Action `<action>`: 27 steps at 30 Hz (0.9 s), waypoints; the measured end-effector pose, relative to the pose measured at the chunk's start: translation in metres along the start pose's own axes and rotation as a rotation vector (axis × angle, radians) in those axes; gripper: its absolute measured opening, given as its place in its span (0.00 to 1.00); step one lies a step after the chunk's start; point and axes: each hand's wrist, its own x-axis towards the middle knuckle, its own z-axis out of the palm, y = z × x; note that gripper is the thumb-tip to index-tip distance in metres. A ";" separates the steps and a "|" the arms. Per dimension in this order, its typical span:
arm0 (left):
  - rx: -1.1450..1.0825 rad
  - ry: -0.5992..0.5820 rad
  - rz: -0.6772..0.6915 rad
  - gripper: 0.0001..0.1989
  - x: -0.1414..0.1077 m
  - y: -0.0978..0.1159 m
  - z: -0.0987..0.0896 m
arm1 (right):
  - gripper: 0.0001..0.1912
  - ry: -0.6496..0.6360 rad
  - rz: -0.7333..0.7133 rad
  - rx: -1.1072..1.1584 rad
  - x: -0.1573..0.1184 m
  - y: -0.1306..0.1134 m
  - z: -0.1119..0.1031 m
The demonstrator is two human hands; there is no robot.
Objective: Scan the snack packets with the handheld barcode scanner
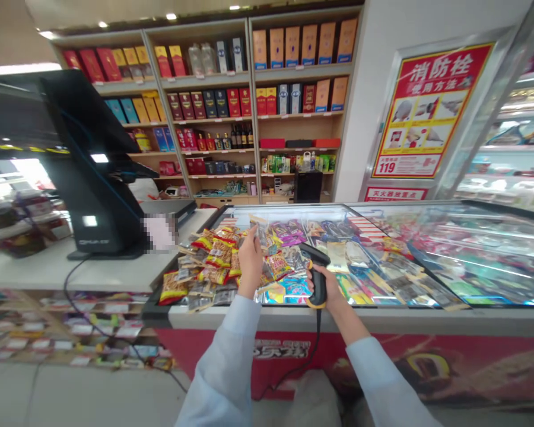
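In pale-blue sleeves [225, 362], gripping black scanner [319, 286] at five o'clock with fingers of right hand [330, 287]; holding left hand [250, 261] by packet [262, 224] at six, cannot tell whether pinching it, beside snack bags [220, 254] at eight atop freezer [382, 317].

Left hand [251, 261] reaches forward; right hand [331, 289] (curled tight) sits nearer.

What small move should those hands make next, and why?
Probably bring the black-and-yellow handheld scanner toward the small clear tan-edged packet: the right hand grips the scanner, while the left hand seems to hold that packet.
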 end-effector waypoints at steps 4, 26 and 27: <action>0.127 -0.056 -0.078 0.21 -0.007 -0.018 -0.020 | 0.11 -0.039 0.010 -0.014 0.005 0.011 0.018; 0.549 -0.152 0.217 0.20 -0.056 -0.062 -0.003 | 0.12 0.063 0.114 -0.012 0.015 0.049 0.032; 0.545 -0.148 0.223 0.19 -0.056 -0.063 -0.002 | 0.13 0.065 0.119 -0.014 0.015 0.049 0.032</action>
